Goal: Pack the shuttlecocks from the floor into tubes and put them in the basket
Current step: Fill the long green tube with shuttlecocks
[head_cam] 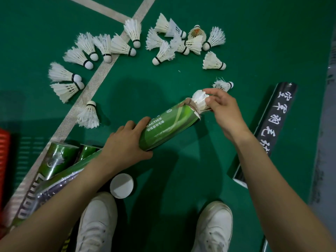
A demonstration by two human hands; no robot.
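A green tube (pixel 169 128) is held slanted above the green floor (pixel 254 42), its torn open mouth pointing up and to the right. A white shuttlecock (pixel 199 100) sits in that mouth, feathers sticking out, only partly in. The right hand (pixel 225 113) pinches the feathers with its fingers (pixel 211 91). The left hand (pixel 127 144) is wrapped round the tube's middle.

Most of the job looks undone. Roughly twenty loose shuttlecocks (pixel 123 46) lie scattered on the floor beyond, one just beside the right hand. How full the held tube is cannot be seen.

A black tube (pixel 269 128) lies on the floor at right. A white cap (pixel 121 185) sits near the white shoes (pixel 214 226). More green tubes (pixel 60 157) lie at lower left, near a red slatted thing (pixel 3 151), possibly the basket. Whether any tube is inside it cannot be told.
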